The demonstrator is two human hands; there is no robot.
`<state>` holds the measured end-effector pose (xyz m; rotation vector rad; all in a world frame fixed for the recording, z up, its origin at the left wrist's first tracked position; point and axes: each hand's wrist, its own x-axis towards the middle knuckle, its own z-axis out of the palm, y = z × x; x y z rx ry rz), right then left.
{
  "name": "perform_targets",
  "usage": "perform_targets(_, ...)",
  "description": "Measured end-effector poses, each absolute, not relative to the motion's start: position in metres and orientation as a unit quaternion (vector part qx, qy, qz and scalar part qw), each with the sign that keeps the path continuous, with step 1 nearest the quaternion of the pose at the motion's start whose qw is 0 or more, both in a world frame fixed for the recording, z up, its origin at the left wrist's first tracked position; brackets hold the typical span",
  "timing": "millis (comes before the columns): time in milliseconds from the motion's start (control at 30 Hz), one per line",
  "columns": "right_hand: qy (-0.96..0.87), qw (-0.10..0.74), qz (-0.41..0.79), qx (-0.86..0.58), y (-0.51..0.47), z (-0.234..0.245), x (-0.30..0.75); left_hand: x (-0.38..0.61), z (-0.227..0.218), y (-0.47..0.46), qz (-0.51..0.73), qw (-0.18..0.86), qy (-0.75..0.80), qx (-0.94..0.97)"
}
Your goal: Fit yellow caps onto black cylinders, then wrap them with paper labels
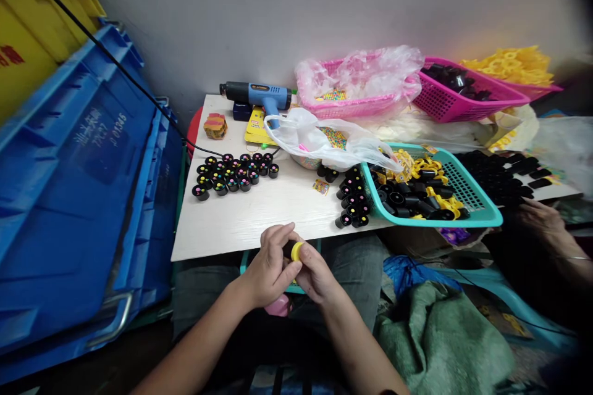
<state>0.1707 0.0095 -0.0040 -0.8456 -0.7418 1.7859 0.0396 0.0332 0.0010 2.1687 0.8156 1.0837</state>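
1. We find the fingers (278, 236) of the left hand (269, 266) and right hand (315, 274) closed on a yellow ring (297, 251), held just off the worktop's (241, 228) near edge.
2. Ahead on the worktop, we find rows of black caps (234, 174).
3. Farther right sits a teal basket (482, 219); behind, a blue heat gun (257, 95).

Bench against the wall (278, 12), stacked crates (78, 166) to its left
Heat gun (257, 94) behind, plastic caps (234, 176) in front, parts basket (482, 219) at right.
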Motion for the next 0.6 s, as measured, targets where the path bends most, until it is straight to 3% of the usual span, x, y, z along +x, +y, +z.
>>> perform_targets(167,-0.432,0.457,0.648,-0.430,0.008,0.004,0.220,0.037,0.009,0.027,0.388,0.384,0.299,0.783)
perform_targets(267,-0.451,0.510,0.458,-0.571,0.012,0.026,0.271,0.037,-0.011,0.020,0.332,0.414,0.292,0.795)
perform_targets(333,-0.451,0.518,0.322,-0.652,0.020,0.041,0.298,0.037,-0.035,0.018,0.232,0.410,0.332,0.817)
perform_targets(500,-0.637,0.378,0.186,-0.645,0.074,0.033,0.292,0.033,-0.085,0.028,0.061,0.369,0.493,0.786)
perform_targets(600,-0.651,0.376,0.158,-0.640,0.122,0.003,0.258,0.030,-0.094,0.033,0.032,0.357,0.525,0.772)
